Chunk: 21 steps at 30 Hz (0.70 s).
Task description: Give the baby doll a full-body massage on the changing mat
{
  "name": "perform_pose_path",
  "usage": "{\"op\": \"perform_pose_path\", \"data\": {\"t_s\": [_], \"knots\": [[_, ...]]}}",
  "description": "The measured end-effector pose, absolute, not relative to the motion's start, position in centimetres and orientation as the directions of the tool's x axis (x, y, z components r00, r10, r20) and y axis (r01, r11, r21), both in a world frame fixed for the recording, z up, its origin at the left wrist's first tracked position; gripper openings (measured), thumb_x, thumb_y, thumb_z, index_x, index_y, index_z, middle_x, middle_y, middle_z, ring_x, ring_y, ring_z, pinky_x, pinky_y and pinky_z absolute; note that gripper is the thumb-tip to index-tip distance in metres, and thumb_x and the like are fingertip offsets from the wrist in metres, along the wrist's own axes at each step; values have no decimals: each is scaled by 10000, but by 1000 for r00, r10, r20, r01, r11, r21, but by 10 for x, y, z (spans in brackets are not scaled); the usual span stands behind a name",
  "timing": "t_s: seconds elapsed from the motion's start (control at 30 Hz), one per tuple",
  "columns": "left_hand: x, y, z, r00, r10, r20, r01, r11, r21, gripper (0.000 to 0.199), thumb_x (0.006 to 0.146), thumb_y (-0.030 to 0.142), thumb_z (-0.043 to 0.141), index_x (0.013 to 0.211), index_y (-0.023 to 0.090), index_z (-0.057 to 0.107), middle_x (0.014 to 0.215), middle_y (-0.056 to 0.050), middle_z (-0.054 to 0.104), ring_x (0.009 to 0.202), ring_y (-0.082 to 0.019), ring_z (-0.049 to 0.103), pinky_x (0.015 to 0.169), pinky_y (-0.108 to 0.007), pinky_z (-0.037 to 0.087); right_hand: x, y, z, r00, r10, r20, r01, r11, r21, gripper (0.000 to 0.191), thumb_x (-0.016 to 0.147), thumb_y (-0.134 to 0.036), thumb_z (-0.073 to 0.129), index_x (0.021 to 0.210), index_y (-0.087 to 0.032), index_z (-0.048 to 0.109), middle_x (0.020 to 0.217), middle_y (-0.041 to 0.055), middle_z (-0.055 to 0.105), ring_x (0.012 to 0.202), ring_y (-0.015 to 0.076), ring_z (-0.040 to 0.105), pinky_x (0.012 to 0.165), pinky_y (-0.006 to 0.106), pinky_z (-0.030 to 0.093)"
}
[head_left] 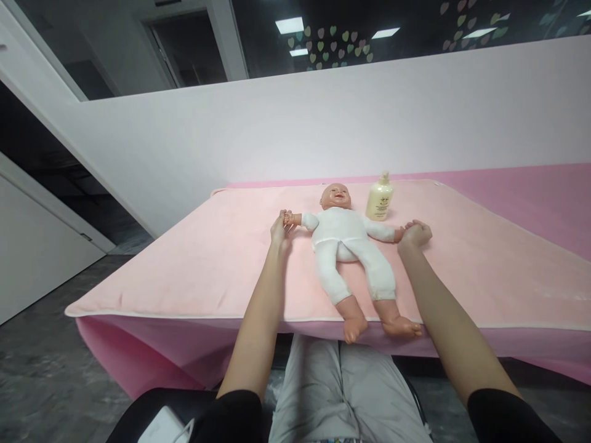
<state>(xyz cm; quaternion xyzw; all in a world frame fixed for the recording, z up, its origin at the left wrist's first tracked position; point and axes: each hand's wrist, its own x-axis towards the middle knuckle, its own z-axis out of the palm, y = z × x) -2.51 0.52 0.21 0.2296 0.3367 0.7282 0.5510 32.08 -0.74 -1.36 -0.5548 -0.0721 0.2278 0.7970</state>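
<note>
A baby doll in a white cloth suit lies on its back on the pink mat, head toward the wall and feet over the front edge. Its arms are spread out sideways. My left hand is closed round the doll's hand on the left. On the other side, my right hand grips the doll's other hand, with the fingers curled. A pale yellow pump bottle stands upright on the mat, between the doll's head and my right hand.
A white wall rises behind the table, with dark glass above it. Darker pink cloth hangs over the table's front. At the lower left, a white object with a cable rests on a black seat beside my legs.
</note>
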Motion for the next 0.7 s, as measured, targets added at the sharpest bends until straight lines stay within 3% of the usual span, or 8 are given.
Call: {"op": "perform_pose_path", "data": {"t_s": [0.2, 0.7], "knots": [[-24, 3, 2, -233, 971, 46, -592, -179, 785, 181, 841, 355, 624, 915, 195, 661, 1225, -73, 620, 1049, -177, 630, 947, -346, 488, 318, -9, -12, 888, 444, -122, -260, 265, -929, 249, 680, -45, 352, 769, -183, 540, 674, -20, 519, 593, 83, 519, 544, 179, 472], [-23, 3, 3, -234, 972, 37, -608, -175, 775, 164, 847, 350, 614, 865, 192, 654, 1172, -62, 641, 972, -148, 643, 892, -302, 499, 317, -10, -12, 884, 460, -84, -190, 189, -964, 250, 686, -66, 358, 771, -188, 559, 736, -13, 546, 636, 90, 543, 595, 200, 506]]}}
